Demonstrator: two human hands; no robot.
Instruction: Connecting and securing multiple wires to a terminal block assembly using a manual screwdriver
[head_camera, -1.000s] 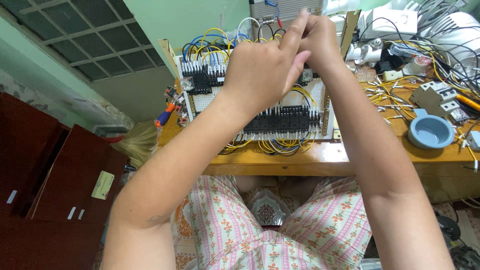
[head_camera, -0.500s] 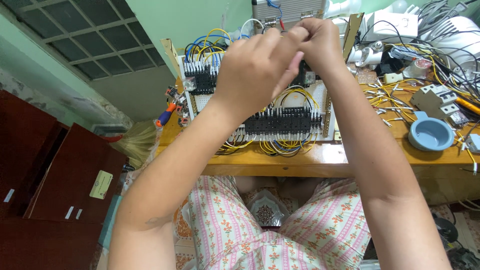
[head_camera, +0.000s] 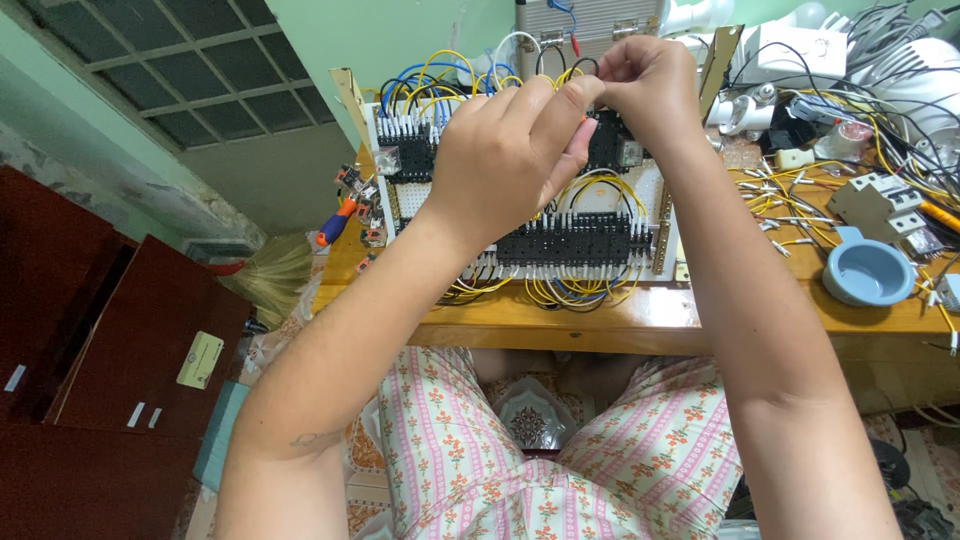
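Observation:
My left hand (head_camera: 510, 150) and my right hand (head_camera: 645, 85) meet above a white wiring panel (head_camera: 650, 195) on the wooden table (head_camera: 600, 315). Both pinch a thin wire (head_camera: 575, 72), yellow and black, that loops up between the fingertips. The panel carries rows of black terminal blocks (head_camera: 590, 240) and black relays (head_camera: 405, 155), with yellow, blue and black wires bundled along its top and bottom. My hands hide the panel's middle.
A blue round dish (head_camera: 865, 272) sits on the table at right, beside a grey circuit breaker (head_camera: 880, 205) and loose yellow wire pieces (head_camera: 780, 205). A red-and-blue screwdriver (head_camera: 335, 225) lies left of the panel. Dark red cabinets (head_camera: 90, 330) stand at the left.
Both hands have shifted slightly and stayed together over the panel; the fingers now pinch the wire loop a little lower than before.

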